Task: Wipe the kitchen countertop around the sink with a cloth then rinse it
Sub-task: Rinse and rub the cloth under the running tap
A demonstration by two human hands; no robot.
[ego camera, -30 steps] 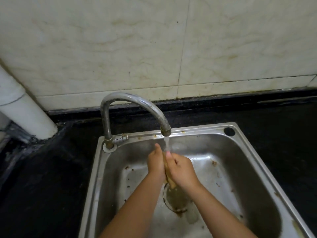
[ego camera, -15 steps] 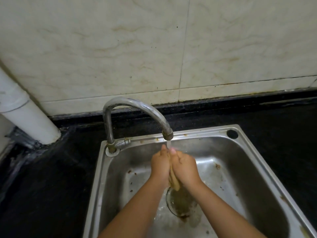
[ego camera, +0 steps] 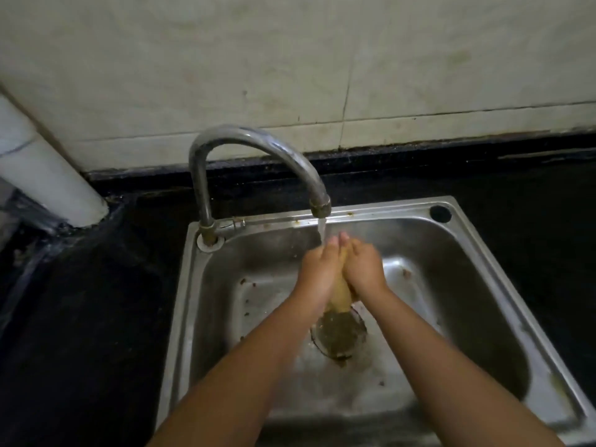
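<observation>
The cloth (ego camera: 338,293), a yellowish wet wad, was pressed between the left hand (ego camera: 317,269) and the right hand (ego camera: 362,267), palms facing each other, over the basin of the sink (ego camera: 483,253). The fingers of both hands lay close along the cloth, nearly straight and pointing away from the person; whether they curled round it or only squeezed it flat could not be told. Only the cloth's lower end showed, hanging just above the clogged drain (ego camera: 338,337).

Compared with half a second and one second earlier, the hands remained together on the cloth, with their fingertips again at the foot of the stream (ego camera: 322,232) running from the faucet (ego camera: 258,146). The stream now met the left hand's fingertips rather than falling between the two hands. This indicated, as a judgement, that the rinsing step was under way and the wiping of the dark worktop (ego camera: 80,317) was already finished.

A white pipe (ego camera: 48,175) stood at the left against the tiled wall (ego camera: 290,59). No brand, label or legible writing appeared on any surface.
</observation>
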